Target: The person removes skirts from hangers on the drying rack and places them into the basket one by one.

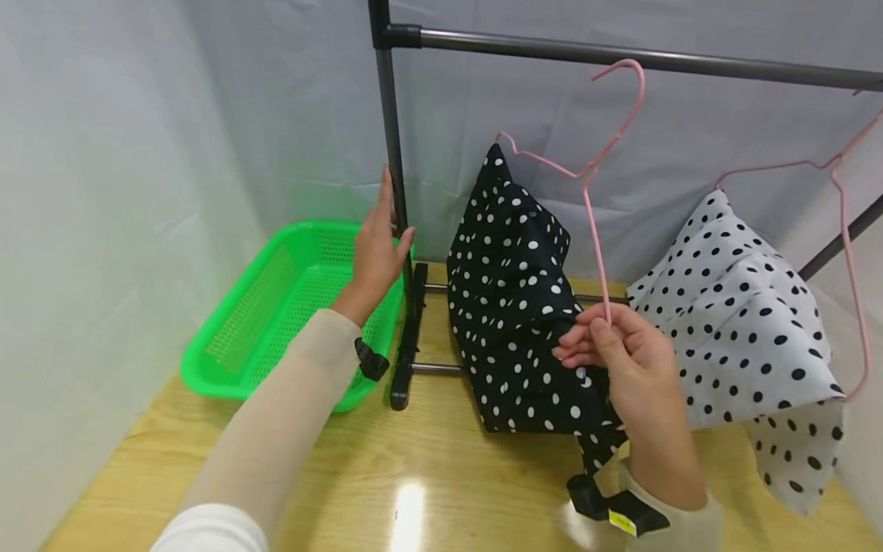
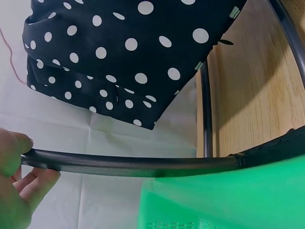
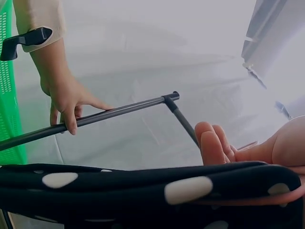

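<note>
Left hand point(image 1: 375, 257): fingers curled round rack post point(image 1: 395, 165), frame centre-left.
Right hand point(image 1: 638, 368): fingers pinch pink hanger point(image 1: 595, 230) bearing black dotted garment point(image 1: 513, 307).
Hangers: two.
Garments: two.
Green basket point(image 1: 228, 345): one, on desk point(image 1: 441, 475).

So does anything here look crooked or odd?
Yes. The pink hanger with the black dotted cloth is off the rail, tilted, pinched at its bottom corner by the right hand; the cloth sags onto the table.

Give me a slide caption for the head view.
Left hand steadies rack post; right hand pinches pink hanger with black dotted cloth.
</note>
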